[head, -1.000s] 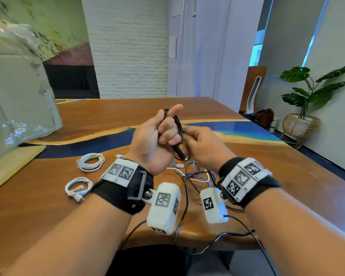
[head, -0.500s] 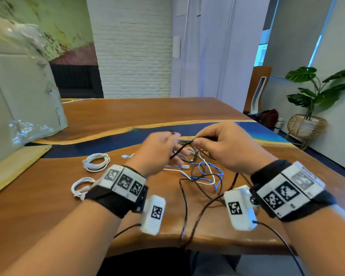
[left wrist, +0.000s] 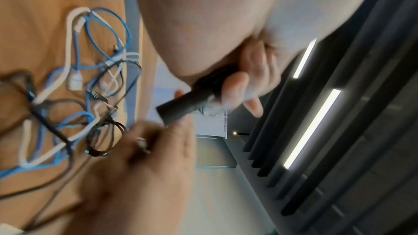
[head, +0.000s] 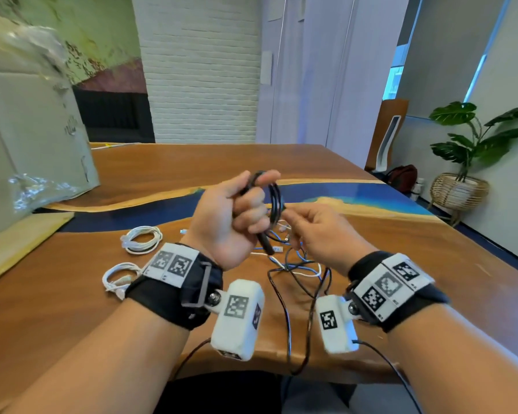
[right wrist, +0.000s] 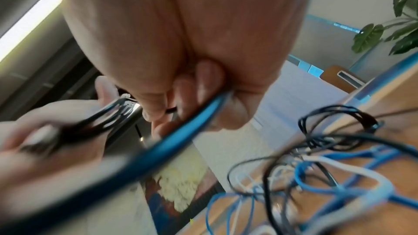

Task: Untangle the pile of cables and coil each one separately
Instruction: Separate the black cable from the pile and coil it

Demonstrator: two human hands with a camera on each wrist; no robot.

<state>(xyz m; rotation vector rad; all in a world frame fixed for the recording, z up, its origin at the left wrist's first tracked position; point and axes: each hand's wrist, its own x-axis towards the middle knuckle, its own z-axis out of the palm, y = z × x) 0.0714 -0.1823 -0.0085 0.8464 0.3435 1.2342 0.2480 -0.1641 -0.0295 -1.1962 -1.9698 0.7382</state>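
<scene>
I judge the task to be somewhere in the middle. Two white coils [head: 142,239] already lie finished on the tabletop [head: 57,294], to my left side and apart from each other, so two cables are done. The black cable [head: 274,201] is the one in work now: several loops of it are gathered in my left hand [head: 231,222], which is raised above the tabletop with the back of the hand toward me. Its fingers [head: 248,204] are curled tight around the loops, the thumb presses on top of them, and a thick black plug end sticks out below the fist. My right hand [head: 317,234] is at the same height, just beside the left, with the palm turned down; its fingers are together in a pinch on the black cable where it leaves the coil, and the rest of the cable hangs down from there to the tabletop. In the right wrist view the strand in this pinch looks blue and blurred, so I cannot say its true colour with certainty. The remaining pile [head: 293,261] of blue, white and black cables lies below and between my hands, tangled together, so I think this part is all left to do.
</scene>
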